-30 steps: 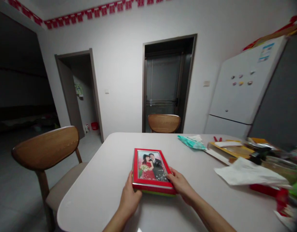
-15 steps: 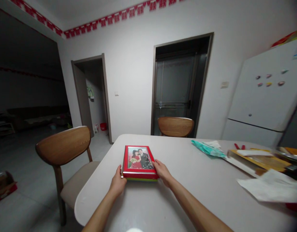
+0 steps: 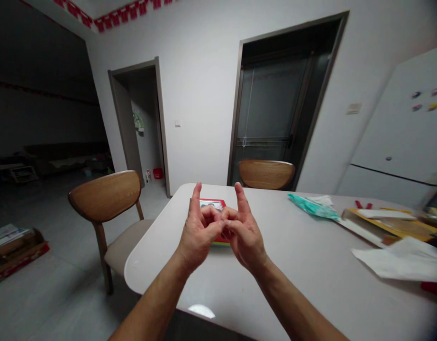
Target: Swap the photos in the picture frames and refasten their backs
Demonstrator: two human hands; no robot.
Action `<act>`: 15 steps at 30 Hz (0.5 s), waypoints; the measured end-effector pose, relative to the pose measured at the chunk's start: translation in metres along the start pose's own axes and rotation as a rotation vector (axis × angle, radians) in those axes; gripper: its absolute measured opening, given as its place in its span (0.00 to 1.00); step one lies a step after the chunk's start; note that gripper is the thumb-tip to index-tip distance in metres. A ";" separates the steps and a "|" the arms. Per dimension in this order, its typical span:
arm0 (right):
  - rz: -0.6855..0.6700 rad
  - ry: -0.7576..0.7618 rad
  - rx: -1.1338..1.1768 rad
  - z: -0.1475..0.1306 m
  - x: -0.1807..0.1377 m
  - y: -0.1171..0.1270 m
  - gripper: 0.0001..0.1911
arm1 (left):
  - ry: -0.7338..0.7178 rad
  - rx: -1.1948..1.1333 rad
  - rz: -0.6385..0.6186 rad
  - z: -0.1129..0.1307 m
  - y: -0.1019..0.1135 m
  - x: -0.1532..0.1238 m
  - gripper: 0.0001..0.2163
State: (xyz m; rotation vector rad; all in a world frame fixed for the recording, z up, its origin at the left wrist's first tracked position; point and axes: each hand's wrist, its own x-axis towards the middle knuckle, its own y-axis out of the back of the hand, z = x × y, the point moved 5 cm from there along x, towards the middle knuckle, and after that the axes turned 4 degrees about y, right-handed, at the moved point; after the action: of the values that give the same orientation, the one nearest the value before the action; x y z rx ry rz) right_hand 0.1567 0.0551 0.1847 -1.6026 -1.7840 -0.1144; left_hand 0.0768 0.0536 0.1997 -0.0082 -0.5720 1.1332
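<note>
My left hand (image 3: 197, 232) and my right hand (image 3: 245, 234) are raised together above the white table (image 3: 275, 274). Their curled fingers and thumbs touch each other between the hands, and each index finger points up. Neither hand holds anything. Behind them a red photo frame (image 3: 212, 204) lies flat on the table, face up. The hands hide most of it, so only its far edge and part of the picture show.
A wooden chair (image 3: 106, 196) stands at the table's left corner and another chair (image 3: 266, 173) at the far side. A teal packet (image 3: 311, 208), a yellow board (image 3: 392, 222) and white paper (image 3: 399, 258) lie at the right. A white fridge (image 3: 399, 137) stands beyond.
Both hands let go of the photo frame and rose off the table, coming together in front of it. The view has pulled back and tilted up a little.
</note>
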 end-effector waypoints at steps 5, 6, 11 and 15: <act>0.037 -0.083 0.011 0.023 -0.010 0.016 0.40 | 0.105 -0.028 0.008 -0.022 0.012 -0.008 0.40; 0.062 -0.120 0.003 0.031 -0.010 0.022 0.37 | 0.141 -0.011 0.038 -0.029 0.018 -0.009 0.39; 0.268 -0.321 0.019 0.054 -0.006 0.049 0.14 | 0.362 0.097 0.213 -0.050 0.048 -0.008 0.18; 0.210 -0.397 0.055 0.051 0.003 0.041 0.27 | 0.448 0.150 0.167 -0.049 0.045 0.000 0.28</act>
State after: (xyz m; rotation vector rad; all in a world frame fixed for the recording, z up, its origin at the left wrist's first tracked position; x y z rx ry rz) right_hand 0.1710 0.0926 0.1331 -1.8557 -1.8700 0.3718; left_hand 0.0599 0.0866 0.1447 -0.1792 -0.0873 1.2849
